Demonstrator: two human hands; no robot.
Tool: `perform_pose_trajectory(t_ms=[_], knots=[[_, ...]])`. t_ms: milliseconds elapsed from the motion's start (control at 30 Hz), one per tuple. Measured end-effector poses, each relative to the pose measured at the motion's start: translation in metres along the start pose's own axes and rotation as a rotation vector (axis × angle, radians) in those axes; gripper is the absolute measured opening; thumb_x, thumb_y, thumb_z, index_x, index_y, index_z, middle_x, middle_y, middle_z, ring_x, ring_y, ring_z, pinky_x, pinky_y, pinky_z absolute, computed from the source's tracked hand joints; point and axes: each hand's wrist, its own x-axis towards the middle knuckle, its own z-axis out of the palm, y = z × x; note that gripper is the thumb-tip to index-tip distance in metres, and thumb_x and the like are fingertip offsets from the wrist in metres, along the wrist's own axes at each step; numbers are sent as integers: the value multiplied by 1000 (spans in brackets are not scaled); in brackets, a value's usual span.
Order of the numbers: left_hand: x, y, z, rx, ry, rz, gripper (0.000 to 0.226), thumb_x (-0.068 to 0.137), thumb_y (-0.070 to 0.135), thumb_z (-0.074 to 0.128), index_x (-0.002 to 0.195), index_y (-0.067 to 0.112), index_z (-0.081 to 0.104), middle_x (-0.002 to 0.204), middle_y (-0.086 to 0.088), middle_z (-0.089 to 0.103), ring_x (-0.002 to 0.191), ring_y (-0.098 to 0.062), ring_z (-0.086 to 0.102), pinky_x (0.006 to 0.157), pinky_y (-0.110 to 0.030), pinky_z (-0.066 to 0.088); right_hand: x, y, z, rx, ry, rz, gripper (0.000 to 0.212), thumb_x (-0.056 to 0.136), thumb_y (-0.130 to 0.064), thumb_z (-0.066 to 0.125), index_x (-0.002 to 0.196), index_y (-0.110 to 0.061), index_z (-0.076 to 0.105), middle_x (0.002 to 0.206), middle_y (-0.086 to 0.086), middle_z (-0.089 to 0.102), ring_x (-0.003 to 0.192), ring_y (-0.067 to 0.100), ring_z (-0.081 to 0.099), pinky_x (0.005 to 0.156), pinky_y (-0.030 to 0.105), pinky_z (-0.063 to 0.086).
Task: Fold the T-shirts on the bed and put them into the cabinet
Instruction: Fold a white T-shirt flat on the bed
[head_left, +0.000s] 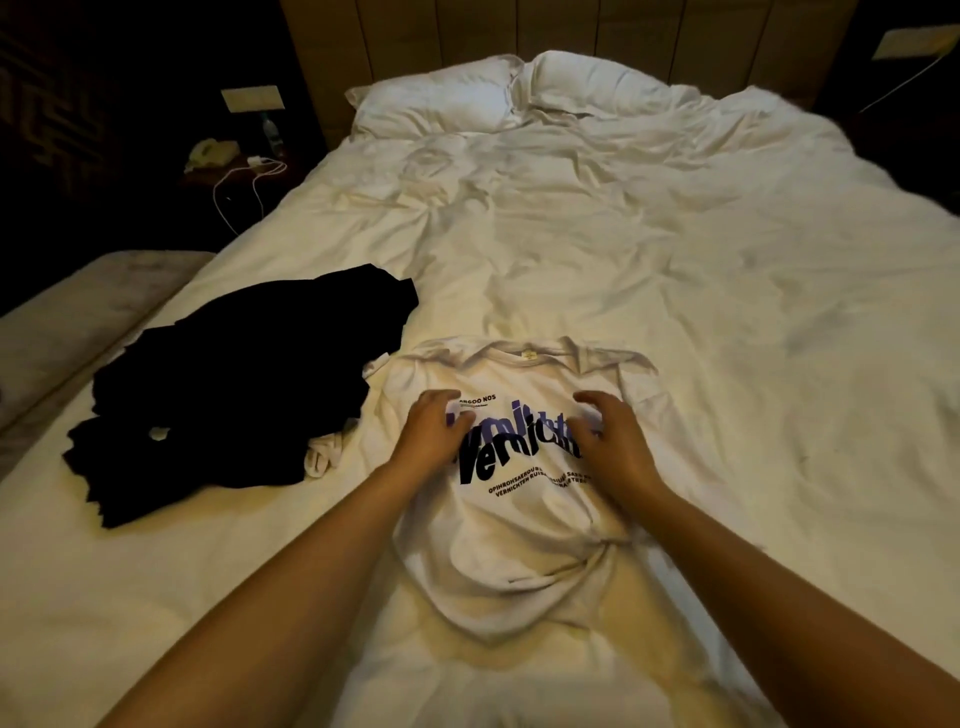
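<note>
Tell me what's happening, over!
Both hands, left hand and right hand, on white T-shirt, fingers curled. Shirt rumpled, unfolded. Black clothes beside it, not blocking.

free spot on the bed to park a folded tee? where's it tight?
Bare duvet right of the white T-shirt out to the bed's right edge, and the wide stretch between the shirts and the pillows. Near-left corner below the black clothes pile is free too. Tight where that pile meets the white shirt.

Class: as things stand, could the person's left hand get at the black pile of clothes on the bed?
Probably yes: the left hand rests on the white T-shirt, and the black pile lies just to its left with nothing between.
</note>
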Motion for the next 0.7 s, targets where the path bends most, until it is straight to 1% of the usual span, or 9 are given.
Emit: perform_pose_trajectory(t_ms=[67, 133, 233, 300, 367, 467, 533, 600, 700], knots=[[-27, -8, 2, -58, 1, -22, 35, 99, 34, 59, 130, 19, 60, 138, -2, 52, 129, -21, 49, 107, -31, 38, -26, -5, 1, 52, 27, 16, 31, 96, -29, 61, 126, -23, 60, 120, -5, 55, 104, 13, 56, 88, 27, 43], [-54, -16, 7, -120, 45, -52, 28, 98, 34, 60, 122, 20, 64, 131, -1, 56, 121, -20, 53, 105, -37, 43, -50, -4, 1, 124, 90, 30, 30, 95, -24, 64, 124, -17, 62, 116, -4, 56, 108, 17, 57, 91, 30, 45], [-99, -26, 15, -249, 179, -85, 23, 96, 28, 63, 116, 17, 67, 123, -4, 59, 114, -22, 57, 101, -37, 46, -92, 4, 4, 168, 256, 120, 41, 92, -29, 63, 129, -11, 58, 130, 9, 54, 126, 26, 46, 108, 38, 37], [-127, -28, 22, -315, 265, -106, 20, 96, 25, 64, 114, 17, 66, 122, -4, 59, 115, -24, 58, 102, -42, 47, -116, 5, 7, 216, 335, 261, 61, 85, -40, 54, 136, -6, 51, 140, 14, 48, 133, 30, 39, 114, 43, 32], [-154, -26, 28, -373, 330, -172, 29, 95, 25, 65, 123, 17, 62, 127, -2, 58, 120, -22, 55, 104, -43, 46, -135, 2, 6, 281, 389, 414, 72, 83, -44, 53, 143, -5, 44, 146, 15, 44, 136, 32, 39, 115, 46, 31], [-188, -17, 34, -459, 452, -290, 58, 92, 28, 69, 142, 10, 46, 140, -7, 50, 129, -23, 48, 111, -42, 41, -148, 6, 10, 467, 388, 594, 55, 91, -31, 62, 138, -5, 50, 136, 16, 56, 121, 32, 54, 107, 45, 42], [-200, -14, 37, -579, 478, -414, 70, 90, 31, 73, 147, 7, 39, 139, -11, 50, 128, -28, 51, 107, -42, 43, -150, 8, 15, 684, 332, 670, 42, 89, -27, 65, 122, -2, 60, 110, 18, 68, 97, 31, 63, 91, 46, 51], [-208, -7, 37, -717, 395, -573, 66, 89, 32, 74, 141, 3, 45, 127, -10, 59, 116, -29, 59, 93, -36, 50, -152, 3, 17, 840, 243, 714, 30, 89, -22, 67, 107, 2, 67, 93, 20, 71, 86, 35, 65, 80, 45, 54], [-209, -6, 36, -980, 194, -651, 36, 90, 24, 74, 116, 1, 65, 110, -17, 71, 98, -30, 68, 73, -34, 56, -154, -5, 16, 893, 166, 703, 13, 90, -13, 66, 97, -4, 73, 91, 19, 72, 82, 29, 66, 80, 41, 55]])
